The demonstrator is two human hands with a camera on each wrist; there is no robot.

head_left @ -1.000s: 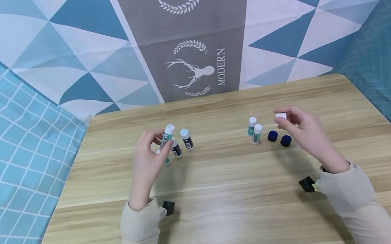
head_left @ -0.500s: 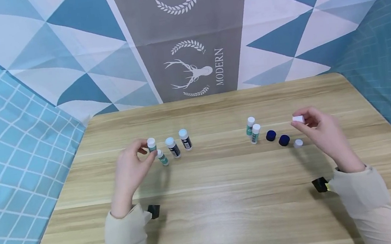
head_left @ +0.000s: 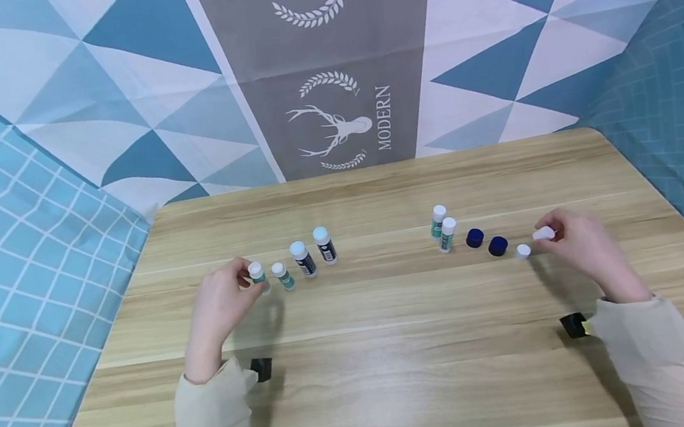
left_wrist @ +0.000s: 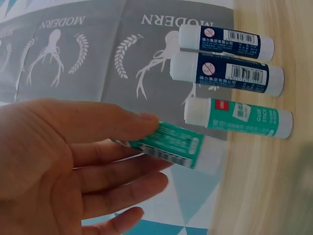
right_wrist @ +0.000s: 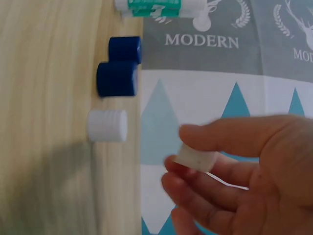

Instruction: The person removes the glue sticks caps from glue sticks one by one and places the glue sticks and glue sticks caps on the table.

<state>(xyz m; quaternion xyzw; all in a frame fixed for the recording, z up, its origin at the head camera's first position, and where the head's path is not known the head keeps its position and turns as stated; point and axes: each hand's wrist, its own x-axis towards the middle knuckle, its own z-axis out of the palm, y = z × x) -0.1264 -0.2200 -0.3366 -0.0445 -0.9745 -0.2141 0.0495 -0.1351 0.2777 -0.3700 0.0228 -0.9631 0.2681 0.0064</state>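
Observation:
On the left, my left hand (head_left: 219, 307) pinches a green-labelled glue stick (left_wrist: 171, 144) between thumb and fingers, its white end (left_wrist: 211, 155) towards the tabletop in the left wrist view. Beside it stand another green glue stick (head_left: 283, 276) and two navy glue sticks (head_left: 303, 259), all upright in a slanting row. My right hand (head_left: 590, 254) holds a small white cap (right_wrist: 195, 159) by thumb and fingertips, tilted above the table. Close to its left are a second white cap (right_wrist: 107, 126) and two dark blue caps (head_left: 497, 245) on the wood.
Two more green glue sticks (head_left: 448, 234) stand upright right of the middle, left of the blue caps. The wooden table (head_left: 373, 366) ends at a back edge, behind which hangs a patterned cloth (head_left: 330, 65). Blue cloth flanks both sides.
My left hand has carried the green glue stick left and down to the end of the row. My right hand has moved the white cap right and lower, past the other white cap.

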